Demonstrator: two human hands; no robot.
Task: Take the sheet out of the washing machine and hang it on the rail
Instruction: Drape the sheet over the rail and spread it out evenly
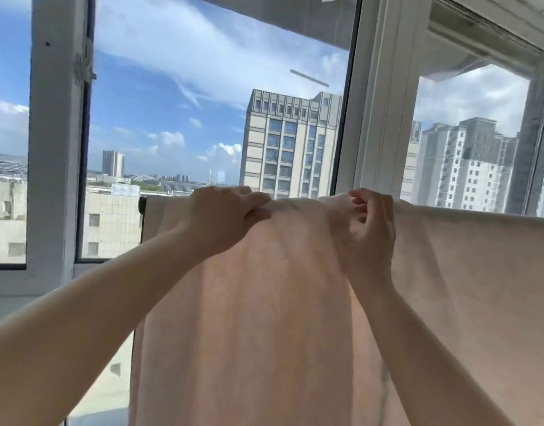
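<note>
A pale peach sheet (264, 302) hangs draped over a horizontal rail, falling in a wide curtain toward me. Only the rail's dark left end (142, 204) shows; the fabric covers everything else of it. My left hand (221, 213) grips a bunch of the sheet at its top edge, thumb under and fingers over the fold. Just to the right, my right hand (369, 232) pinches the same top edge with curled fingers. Both arms reach up and forward to the rail.
Large windows with white frames (375, 118) stand right behind the rail, with city buildings and sky outside. A white sill (24, 287) runs along the lower left. The washing machine is out of view.
</note>
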